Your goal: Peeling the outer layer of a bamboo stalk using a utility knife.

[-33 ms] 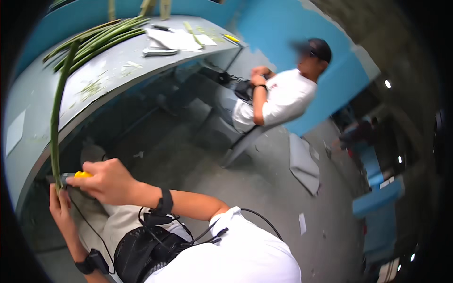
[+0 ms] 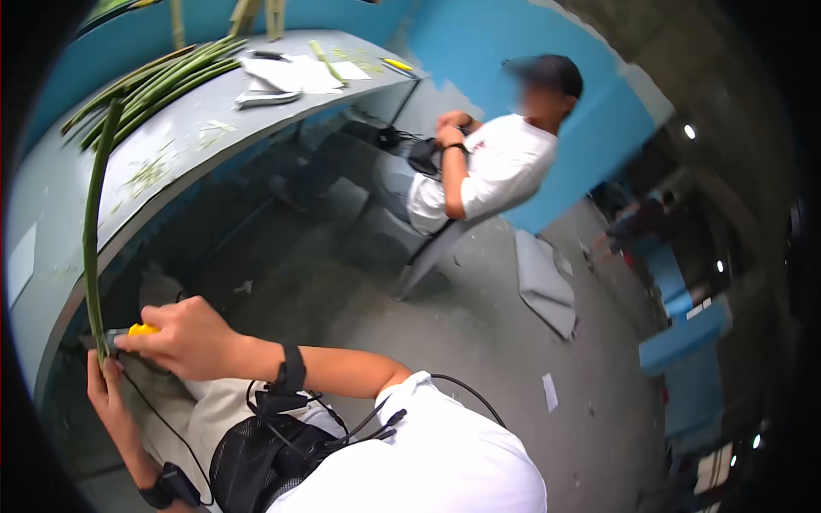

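1. Green stalk point(image 2: 92, 231) – long, slim, w/ a few joints – is standing near-upright at the desk's front L. edge; its upper end is overlapping the stalk bundle in view, contact unclear.
2. L. hand point(image 2: 109, 398) is holding the stalk's lower end, fingers closing narrowly about it from below.
3. R. hand point(image 2: 190, 338) is gripping a yellow-handled cutter point(image 2: 144, 330), fingers wrapping the handle; the cutter's grey front is meeting the stalk just above the L. hand. Depth of cut, if any: cannot tell.
4. Desk point(image 2: 51, 197), grey-white, is carrying the stalk bundle point(image 2: 162, 85) toward the back, green shavings point(image 2: 147, 175) nearer the front edge, white papers point(image 2: 312, 77) to the R. of the bundle, and a yellow tool point(image 2: 397, 65) at the far R. end.
5. Wristbands, black, are circling both wrists; a black mesh bag point(image 2: 256, 462) w/ cables is lying at the wearer's lap.
6. Co-worker point(image 2: 517, 167), in white shirt & dark cap, is sitting on a grey chair point(image 2: 428, 256) beyond the desk's R. end – hands together at the lap.
7. Folded grey sheet point(image 2: 546, 286) is lying on the floor behind the chair.
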A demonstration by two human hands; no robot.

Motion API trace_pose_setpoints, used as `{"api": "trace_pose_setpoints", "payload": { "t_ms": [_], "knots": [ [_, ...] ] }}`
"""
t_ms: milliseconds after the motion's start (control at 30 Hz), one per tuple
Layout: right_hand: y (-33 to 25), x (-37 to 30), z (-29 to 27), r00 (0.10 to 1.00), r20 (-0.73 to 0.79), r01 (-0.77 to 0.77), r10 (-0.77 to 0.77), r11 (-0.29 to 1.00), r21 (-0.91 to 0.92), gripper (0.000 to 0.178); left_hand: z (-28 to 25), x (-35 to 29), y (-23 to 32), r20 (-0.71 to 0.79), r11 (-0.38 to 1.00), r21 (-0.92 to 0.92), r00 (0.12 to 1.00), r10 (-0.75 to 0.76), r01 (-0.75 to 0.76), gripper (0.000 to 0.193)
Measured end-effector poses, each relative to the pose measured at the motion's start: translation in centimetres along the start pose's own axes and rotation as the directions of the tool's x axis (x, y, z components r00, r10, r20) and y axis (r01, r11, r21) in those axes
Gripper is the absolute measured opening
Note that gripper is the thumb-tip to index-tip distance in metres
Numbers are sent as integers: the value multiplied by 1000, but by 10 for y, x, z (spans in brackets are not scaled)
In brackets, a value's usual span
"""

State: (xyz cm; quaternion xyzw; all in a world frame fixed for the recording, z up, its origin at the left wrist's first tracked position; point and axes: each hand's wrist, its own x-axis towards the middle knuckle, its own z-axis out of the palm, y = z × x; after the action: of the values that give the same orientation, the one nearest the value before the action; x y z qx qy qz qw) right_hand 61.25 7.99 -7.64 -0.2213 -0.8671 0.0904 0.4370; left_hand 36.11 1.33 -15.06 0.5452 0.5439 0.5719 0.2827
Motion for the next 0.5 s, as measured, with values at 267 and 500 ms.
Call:
{"api": "trace_pose_setpoints", "payload": {
  "t_ms": [267,500],
  "knots": [
    [-6,-8,-22,997,-33,-65,63,996,-57,29,21,18,13,49,996,-66,997,-62,65,28],
    [-13,1,-10,1000,-7,4,-5,999,-43,31,14,12,11,-62,1000,26,998,-9,10,28]
  ]
}}
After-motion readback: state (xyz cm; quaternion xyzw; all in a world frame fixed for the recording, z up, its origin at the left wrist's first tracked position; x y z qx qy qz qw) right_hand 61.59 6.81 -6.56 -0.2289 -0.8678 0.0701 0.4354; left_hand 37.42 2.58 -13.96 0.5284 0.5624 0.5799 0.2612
